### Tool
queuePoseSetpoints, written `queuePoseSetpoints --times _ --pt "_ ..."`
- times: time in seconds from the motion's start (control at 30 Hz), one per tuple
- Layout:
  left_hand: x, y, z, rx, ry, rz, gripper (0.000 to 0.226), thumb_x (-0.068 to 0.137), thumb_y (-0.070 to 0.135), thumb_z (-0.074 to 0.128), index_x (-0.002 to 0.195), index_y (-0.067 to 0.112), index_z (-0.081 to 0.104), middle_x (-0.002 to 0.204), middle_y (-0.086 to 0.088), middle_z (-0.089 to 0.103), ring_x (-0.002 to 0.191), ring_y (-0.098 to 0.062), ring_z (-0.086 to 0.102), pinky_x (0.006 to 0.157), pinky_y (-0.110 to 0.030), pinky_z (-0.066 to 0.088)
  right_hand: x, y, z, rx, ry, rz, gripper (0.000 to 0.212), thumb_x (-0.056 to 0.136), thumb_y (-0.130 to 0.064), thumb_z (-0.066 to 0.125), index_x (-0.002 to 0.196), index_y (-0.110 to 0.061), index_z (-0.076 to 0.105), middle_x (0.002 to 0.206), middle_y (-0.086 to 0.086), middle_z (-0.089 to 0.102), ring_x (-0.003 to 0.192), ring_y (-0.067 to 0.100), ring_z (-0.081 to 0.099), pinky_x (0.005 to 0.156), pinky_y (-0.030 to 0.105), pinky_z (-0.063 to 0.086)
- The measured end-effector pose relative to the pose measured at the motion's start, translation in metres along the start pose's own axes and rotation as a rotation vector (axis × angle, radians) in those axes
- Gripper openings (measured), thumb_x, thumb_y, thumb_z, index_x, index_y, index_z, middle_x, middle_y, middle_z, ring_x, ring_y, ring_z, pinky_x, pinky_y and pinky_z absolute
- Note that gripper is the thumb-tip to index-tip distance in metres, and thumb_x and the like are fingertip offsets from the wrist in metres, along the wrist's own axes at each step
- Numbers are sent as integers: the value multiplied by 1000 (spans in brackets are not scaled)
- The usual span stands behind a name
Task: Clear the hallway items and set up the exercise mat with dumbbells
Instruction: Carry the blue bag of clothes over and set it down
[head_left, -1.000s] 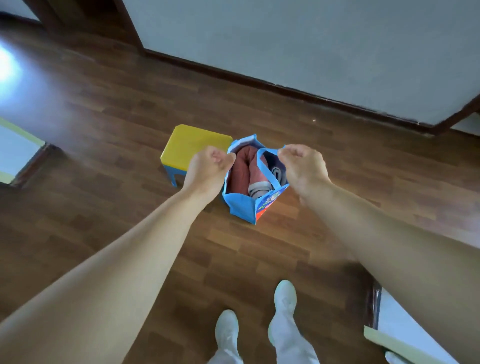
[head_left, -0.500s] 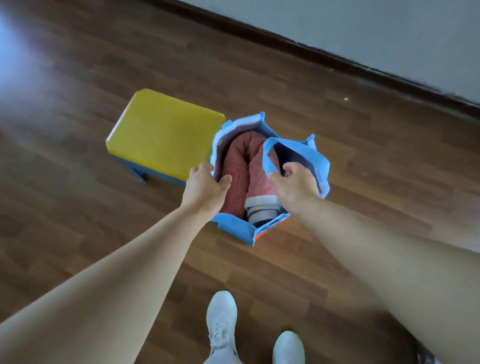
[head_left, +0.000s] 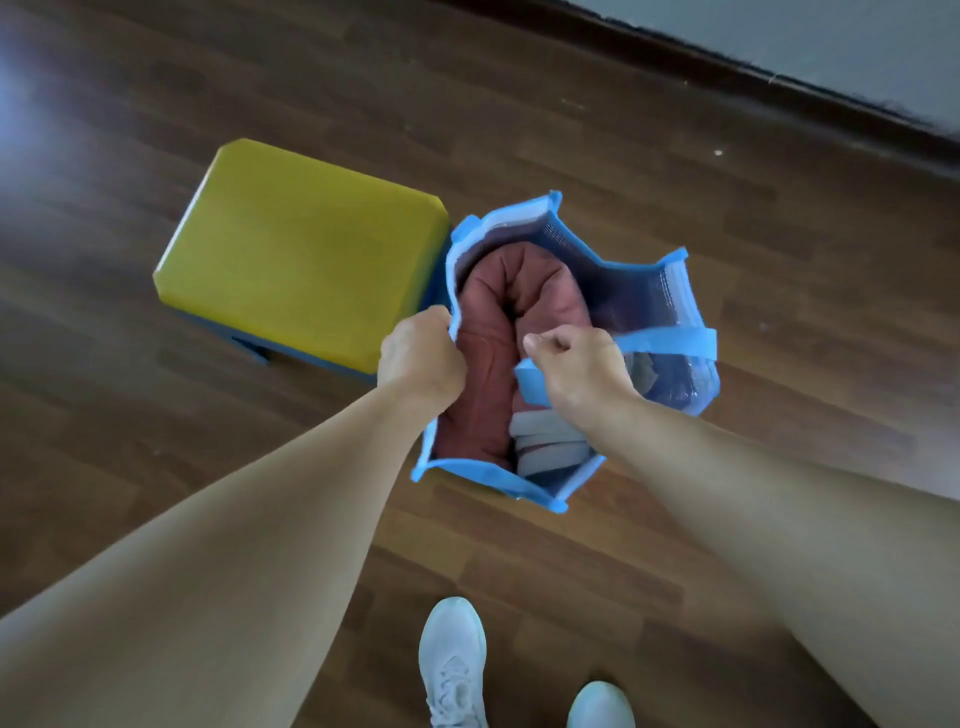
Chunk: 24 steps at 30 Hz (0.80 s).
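A blue tote bag (head_left: 670, 306) stands open on the wooden floor, just right of a small yellow stool (head_left: 298, 249). Inside it lie a folded reddish padded cloth (head_left: 498, 332) and pale grey folded cloth (head_left: 545, 449). My left hand (head_left: 418, 358) grips the bag's left rim. My right hand (head_left: 576, 366) is curled around a blue handle strap (head_left: 670, 343) over the bag's mouth. No mat or dumbbells are in view.
A dark skirting board (head_left: 779, 98) and grey wall run along the top right. My two white shoes (head_left: 454, 665) stand on the floor just below the bag. Wooden floor spreads to the left and right.
My view has come closer and lower over the bag. Both hands have gone from holding the handles apart to gripping the left rim and the handle strap, closer together.
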<state>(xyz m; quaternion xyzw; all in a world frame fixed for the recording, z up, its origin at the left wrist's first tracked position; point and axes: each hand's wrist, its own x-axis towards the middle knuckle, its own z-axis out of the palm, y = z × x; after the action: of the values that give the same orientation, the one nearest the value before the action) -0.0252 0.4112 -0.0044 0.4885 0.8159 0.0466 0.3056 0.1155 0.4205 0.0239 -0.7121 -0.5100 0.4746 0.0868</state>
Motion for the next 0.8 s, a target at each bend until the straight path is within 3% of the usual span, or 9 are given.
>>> queuePoseSetpoints --times 0.1,0.17,0.27,0.37,0.43,0.57,0.63,0.7,0.8 --pt "-15 11 -6 3 -9 5 22 83 5 46 98 15 58 93 -6 61 97 -30 55 71 -31 36 -18 -20 -7 -199 -111 -81 45 96 -39 49 55 -21 46 65 2 49 76 21 49 69 28 36" --pt "-26 16 -11 42 -32 3 18 86 6 45 97 16 56 96 -7 61 93 -30 53 70 -32 36 -24 -25 -15 -278 -49 -42 33 92 -46 51 83 -17 62 90 8 65 94 29 59 79 33 44" --pt "-37 20 -14 115 -36 -2 19 92 8 44 106 15 54 98 -8 61 93 -30 53 70 -33 37 -18 -12 -46 -402 242 185 60 85 -50 59 126 -9 44 133 14 48 124 35 45 99 42 37" --pt "-35 22 -7 199 -8 23 24 92 5 40 111 12 51 108 -11 61 104 -31 54 73 -34 36 -12 20 -64 -534 118 388 88 76 -53 67 138 -4 30 141 13 37 132 35 35 107 43 33" --pt "-34 23 4 235 0 56 25 91 4 39 113 11 49 109 -11 61 104 -32 55 73 -35 37 -9 37 -58 -484 -22 405 90 75 -55 68 139 -5 30 135 11 46 126 35 44 106 46 36" --pt "-36 29 22 271 11 137 32 90 3 40 120 10 47 110 -11 61 107 -31 53 74 -36 37 -10 50 -41 -519 -240 256 50 86 -43 62 123 -10 55 117 12 58 116 31 55 101 37 42" --pt "-38 32 27 284 6 169 32 91 3 41 122 9 45 108 -11 61 107 -30 52 73 -35 34 -10 50 -34 -430 -272 176 38 88 -27 62 118 -4 61 118 15 62 112 31 58 89 33 46" --pt "-40 35 30 308 -19 185 33 92 5 44 125 9 43 107 -12 62 105 -30 54 73 -35 35 -13 48 -28 -303 -326 136 30 89 -21 60 111 0 63 100 15 66 88 27 67 70 26 53" --pt "-41 39 27 333 -38 186 31 93 6 43 123 8 43 108 -13 62 103 -29 56 74 -35 38 -23 41 -25 -323 -420 175 36 91 -37 60 91 -1 58 77 9 61 61 18 61 50 18 47"
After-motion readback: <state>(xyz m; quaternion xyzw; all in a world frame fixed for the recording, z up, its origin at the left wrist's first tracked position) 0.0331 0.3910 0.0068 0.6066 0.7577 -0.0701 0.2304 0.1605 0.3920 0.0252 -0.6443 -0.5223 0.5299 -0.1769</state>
